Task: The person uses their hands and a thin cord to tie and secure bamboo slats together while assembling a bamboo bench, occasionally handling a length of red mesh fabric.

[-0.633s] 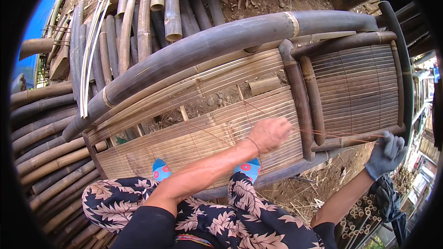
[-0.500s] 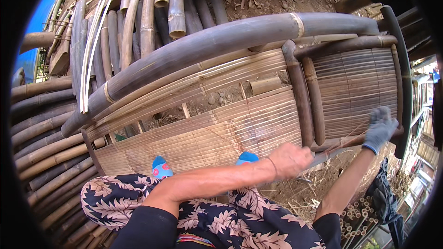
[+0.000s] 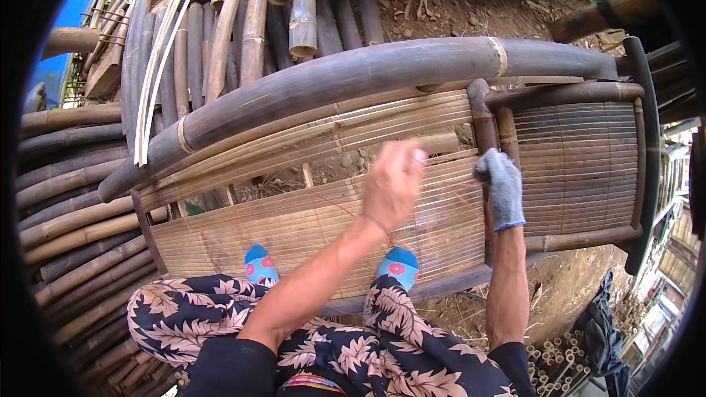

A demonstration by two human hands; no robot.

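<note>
My bare left hand [image 3: 397, 182] is raised over the slatted bamboo seat [image 3: 220, 250], its fingers curled and slightly blurred; what it pinches, if anything, is hidden. To its right, my right hand [image 3: 504, 190], in a grey-blue glove with dark fingertips, is closed just above the seat's dark right-hand crosspiece. A thin brown cord [image 3: 468, 200] hangs in a slack curve below the gloved fingers. Fine cord lines also cross the slats. Between the seat and the slatted back lies a short bamboo piece [image 3: 434, 144], partly behind my left hand.
A thick curved bamboo rail [image 3: 331, 88] tops the bench's back. At the right end is a slatted side panel [image 3: 577, 169]. My socked feet [image 3: 398, 268] rest on the seat. Bamboo poles [image 3: 81, 198] lie stacked at left; pale strips [image 3: 158, 66] lean against the rail.
My right hand has come left from the side panel's front rail to the seat's right crosspiece. The left hand has moved up and left over the slats. The cord stretched between them has gone slack.
</note>
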